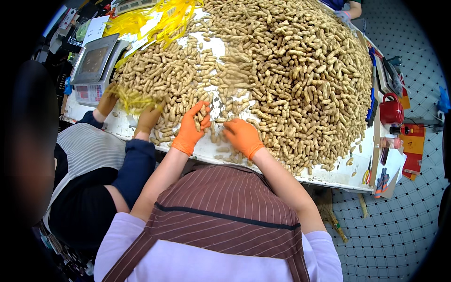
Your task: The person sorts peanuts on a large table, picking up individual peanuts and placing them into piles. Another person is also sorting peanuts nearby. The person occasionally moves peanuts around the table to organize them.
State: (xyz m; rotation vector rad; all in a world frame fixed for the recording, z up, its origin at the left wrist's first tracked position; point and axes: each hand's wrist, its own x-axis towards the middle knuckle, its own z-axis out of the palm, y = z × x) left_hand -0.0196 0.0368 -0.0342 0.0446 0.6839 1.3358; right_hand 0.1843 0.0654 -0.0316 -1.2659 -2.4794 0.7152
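My left hand (pixel 192 127), in an orange glove, holds a few unshelled peanuts between its curled fingers, over the table's near edge. To the right of it is my right hand (pixel 243 136), gloved the same way, palm down, with its fingertips at a peanut; whether it grips that peanut I cannot tell. Some peanuts between and below the hands look blurred. A large heap of unshelled peanuts (pixel 303 77) rises beyond and right of my right hand. A smaller spread of peanuts (pixel 162 70) lies beyond my left hand.
Close on the left, a co-worker's gloved hands (pixel 146 118) hold yellow netting (pixel 135 100). A digital scale (pixel 90 92) and yellow mesh strips (pixel 172 23) lie farther back. Another person's gloved hand (pixel 343 16) is at the far right. Scissors (pixel 366 176) and a red mug (pixel 391 109) are right.
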